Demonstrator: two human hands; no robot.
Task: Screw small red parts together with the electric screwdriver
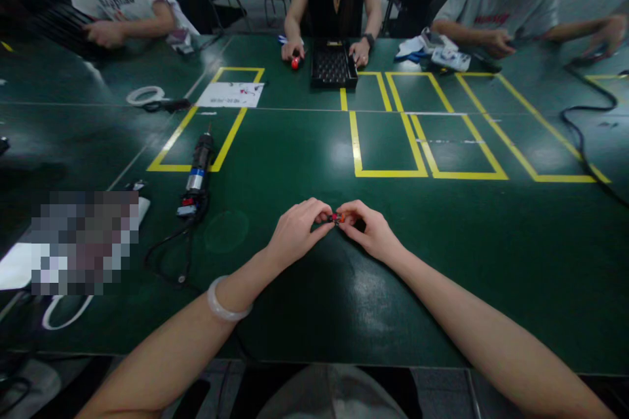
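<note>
My left hand (297, 233) and my right hand (372, 232) meet just above the green table (304, 163), near its front edge. Both pinch a tiny red and black part (336, 217) between thumb and fingertips. The part is too small to name. A pale bangle sits on my left wrist (223, 304).
A black and blue power tool (198, 170) with its cable lies to the left. Yellow tape boxes (422, 144) mark the table. Across it, a person has a black tray (334, 67) and a red part (295, 63). A tape roll (145, 95) and paper (230, 94) lie far left.
</note>
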